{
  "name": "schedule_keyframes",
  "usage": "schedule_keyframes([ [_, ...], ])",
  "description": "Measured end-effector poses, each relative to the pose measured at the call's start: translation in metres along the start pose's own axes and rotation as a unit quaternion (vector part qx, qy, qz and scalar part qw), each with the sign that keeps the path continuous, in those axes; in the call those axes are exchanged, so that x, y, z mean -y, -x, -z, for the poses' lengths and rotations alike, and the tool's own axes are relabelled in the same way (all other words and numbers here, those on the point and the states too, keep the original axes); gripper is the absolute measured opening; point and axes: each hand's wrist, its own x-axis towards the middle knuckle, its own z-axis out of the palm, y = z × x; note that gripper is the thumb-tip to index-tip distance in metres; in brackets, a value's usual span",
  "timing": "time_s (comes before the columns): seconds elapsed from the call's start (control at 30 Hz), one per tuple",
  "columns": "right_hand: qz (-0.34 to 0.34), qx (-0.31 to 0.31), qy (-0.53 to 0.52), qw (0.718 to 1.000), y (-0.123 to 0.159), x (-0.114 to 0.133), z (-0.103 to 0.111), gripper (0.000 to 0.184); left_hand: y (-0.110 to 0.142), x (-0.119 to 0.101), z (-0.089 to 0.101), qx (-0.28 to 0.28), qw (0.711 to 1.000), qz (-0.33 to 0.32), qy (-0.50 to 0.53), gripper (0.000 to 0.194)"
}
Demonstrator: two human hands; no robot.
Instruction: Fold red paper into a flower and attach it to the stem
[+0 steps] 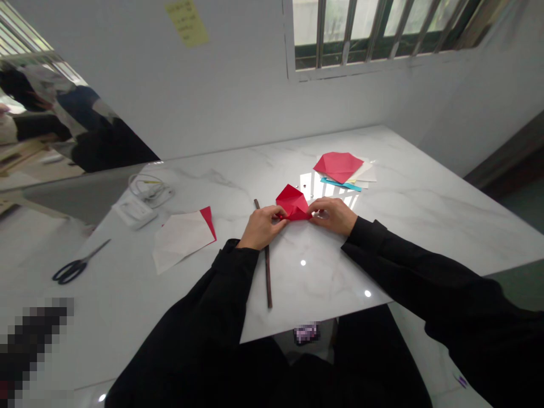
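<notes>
Between my two hands is a folded piece of red paper [292,198], its upper part forming a pointed flap. My left hand [264,225] pinches its lower left corner between thumb and fingers. At the lower right corner, my right hand [332,215] grips the paper's edge in the same way. A thin dark brown stick [267,277] lies on the table, passing under my left hand and wrist, with its far end showing beyond the hand.
A marbled white table [425,198] meets the wall. Red, white and blue papers [340,167] are piled at the back right. To the left lie white and red sheets [181,235], scissors [80,266] and a white power strip with cable [135,211].
</notes>
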Motion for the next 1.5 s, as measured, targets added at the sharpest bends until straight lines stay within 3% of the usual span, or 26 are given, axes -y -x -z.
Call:
schedule_keyframes([
  [0.2,0.008,-0.024,-0.003,1.000,0.000,0.001,0.001,0.016,-0.001,0.002,-0.001,-0.016,0.998,0.012,0.059,0.005],
  [0.67,0.043,-0.028,0.007,0.999,0.002,-0.002,0.002,0.020,-0.002,0.005,0.001,-0.013,0.998,0.017,0.060,0.005],
  [0.83,0.023,-0.011,0.026,0.999,0.002,-0.005,0.001,0.019,-0.002,0.007,0.003,0.015,1.000,0.005,0.018,0.003],
  [1.03,0.006,-0.004,0.014,1.000,0.002,-0.002,0.003,0.016,-0.002,0.007,0.004,0.043,0.999,-0.026,-0.004,0.014],
  [1.37,-0.031,-0.020,-0.044,0.998,0.002,-0.008,0.004,0.015,-0.002,0.008,0.009,0.058,0.998,-0.011,0.002,0.015],
  [1.5,-0.054,-0.042,-0.101,0.993,0.003,-0.009,0.004,0.015,-0.002,0.010,0.007,0.038,0.999,-0.019,-0.004,0.017],
])
